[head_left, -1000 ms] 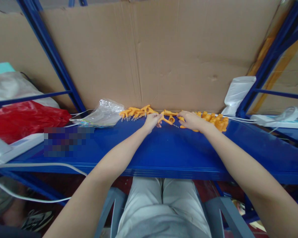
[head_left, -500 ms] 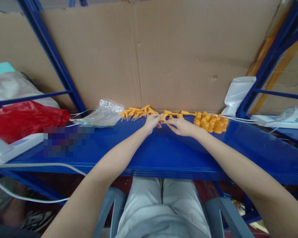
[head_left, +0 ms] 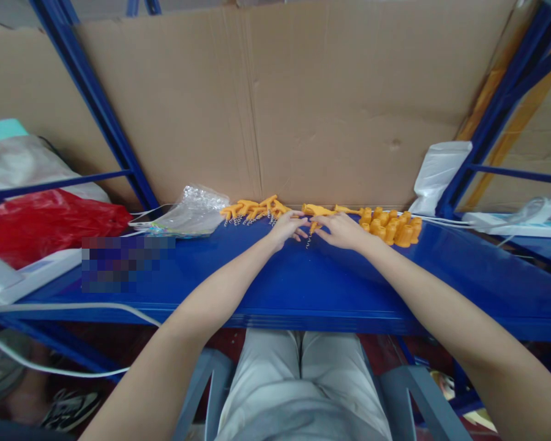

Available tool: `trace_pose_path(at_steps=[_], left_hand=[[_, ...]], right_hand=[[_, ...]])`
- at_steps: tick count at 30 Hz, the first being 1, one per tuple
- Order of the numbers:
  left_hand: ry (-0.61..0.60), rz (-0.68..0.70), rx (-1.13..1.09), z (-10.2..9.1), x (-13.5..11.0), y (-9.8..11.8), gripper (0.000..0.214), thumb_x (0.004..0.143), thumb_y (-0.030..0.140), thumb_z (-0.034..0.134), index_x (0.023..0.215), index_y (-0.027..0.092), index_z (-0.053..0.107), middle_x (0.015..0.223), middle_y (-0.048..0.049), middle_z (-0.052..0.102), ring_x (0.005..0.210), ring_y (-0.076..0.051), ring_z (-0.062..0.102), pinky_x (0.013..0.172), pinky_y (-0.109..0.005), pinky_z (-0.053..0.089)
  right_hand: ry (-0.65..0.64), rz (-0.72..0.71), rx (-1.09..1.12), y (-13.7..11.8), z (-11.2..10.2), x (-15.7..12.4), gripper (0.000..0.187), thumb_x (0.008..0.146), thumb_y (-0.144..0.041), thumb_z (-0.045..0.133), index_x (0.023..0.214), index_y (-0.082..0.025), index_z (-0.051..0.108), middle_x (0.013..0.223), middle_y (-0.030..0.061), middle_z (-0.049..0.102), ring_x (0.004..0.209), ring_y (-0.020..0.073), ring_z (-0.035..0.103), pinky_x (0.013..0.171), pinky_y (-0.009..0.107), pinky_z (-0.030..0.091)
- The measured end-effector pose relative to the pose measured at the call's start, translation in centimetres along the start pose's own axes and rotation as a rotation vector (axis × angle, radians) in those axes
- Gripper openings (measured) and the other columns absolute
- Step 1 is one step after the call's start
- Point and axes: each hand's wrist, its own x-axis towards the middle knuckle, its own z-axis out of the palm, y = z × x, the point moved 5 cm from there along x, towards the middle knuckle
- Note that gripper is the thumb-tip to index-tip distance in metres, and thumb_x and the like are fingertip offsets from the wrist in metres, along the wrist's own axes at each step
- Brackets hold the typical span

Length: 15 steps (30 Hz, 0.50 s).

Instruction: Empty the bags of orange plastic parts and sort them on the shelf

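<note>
A corkscrew with an orange handle (head_left: 313, 227) hangs from my right hand (head_left: 338, 231), its metal spiral pointing down over the blue shelf. My fingers close around the handle and hide part of it. Just to the left, my left hand (head_left: 285, 229) has its fingers apart, close to the corkscrew; whether it touches the handle I cannot tell. Left of both hands lies a row of orange corkscrews (head_left: 250, 209) with spirals toward me. Behind my fingers are more orange parts (head_left: 319, 209). Several orange ribbed, cup-like pieces (head_left: 389, 228) stand grouped on the right.
Clear plastic bags (head_left: 190, 214) lie on the blue shelf (head_left: 298, 288) at left, near a red bag (head_left: 57, 223). A cardboard sheet (head_left: 330, 110) forms the back. White packaging (head_left: 441, 174) leans by the right post, and a white cable (head_left: 73, 305) crosses the front left.
The corkscrew's spiral now shows, pointing down below my right hand. My left hand's fingers have spread and the hands have drawn slightly apart.
</note>
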Motion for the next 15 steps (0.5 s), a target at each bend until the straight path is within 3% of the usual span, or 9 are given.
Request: trace_pose_path(at_steps=[7, 15], left_hand=[[-0.219, 0.039, 0.213, 1.1, 0.5, -1.1, 0.007, 0.088, 0.015, 0.072, 0.086, 0.013, 0.065, 0.076, -0.0049, 0.076, 0.047, -0.009, 0.064, 0.046, -0.017, 0.041], [-0.296, 0.072, 0.258, 1.1, 0.8, -1.3, 0.010, 0.084, 0.012, 0.074, 0.087, 0.012, 0.065, 0.073, -0.0046, 0.076, 0.050, -0.009, 0.066, 0.050, -0.018, 0.042]], right_hand=[[0.048, 0.159, -0.044, 2.1, -0.7, -0.1, 0.045, 0.098, -0.022, 0.043, 0.140, -0.015, 0.059, 0.131, 0.0183, 0.070, 0.124, 0.0293, 0.064, 0.106, 0.048, 0.043], [0.083, 0.158, -0.020, 2.7, -0.5, 0.0, 0.049, 0.096, -0.022, 0.043, 0.142, -0.016, 0.059, 0.136, 0.0178, 0.067, 0.128, 0.0304, 0.061, 0.110, 0.053, 0.039]])
